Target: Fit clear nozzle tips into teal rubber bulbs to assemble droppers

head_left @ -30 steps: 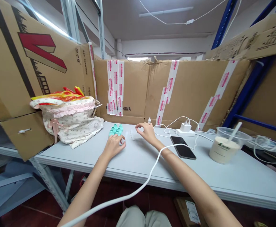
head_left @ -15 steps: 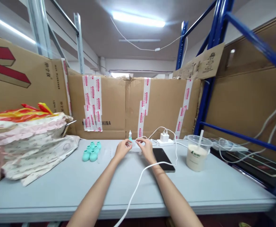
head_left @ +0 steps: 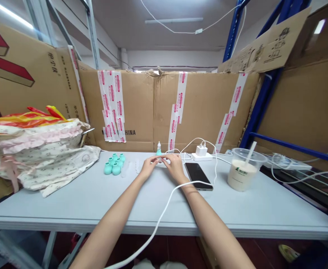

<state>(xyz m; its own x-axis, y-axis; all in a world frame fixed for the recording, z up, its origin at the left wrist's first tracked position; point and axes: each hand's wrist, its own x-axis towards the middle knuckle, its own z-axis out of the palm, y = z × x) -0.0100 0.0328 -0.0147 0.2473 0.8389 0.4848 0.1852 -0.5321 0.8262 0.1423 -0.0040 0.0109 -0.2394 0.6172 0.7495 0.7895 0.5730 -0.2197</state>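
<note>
Pale grey tabletop (head_left: 68, 205); six rounded turquoise pots (head_left: 116, 167) cluster left of two bare hands — left hand (head_left: 148, 167), right hand (head_left: 175, 166), fingertips pinched close together, contents unclear; one white-tipped turquoise bottle (head_left: 159, 150) stands just behind them

You are wearing pale greyish trousers (head_left: 172, 265), just showing at the bottom edge, and are baring both forearms (head_left: 112, 216) and fingers (head_left: 152, 160).
</note>
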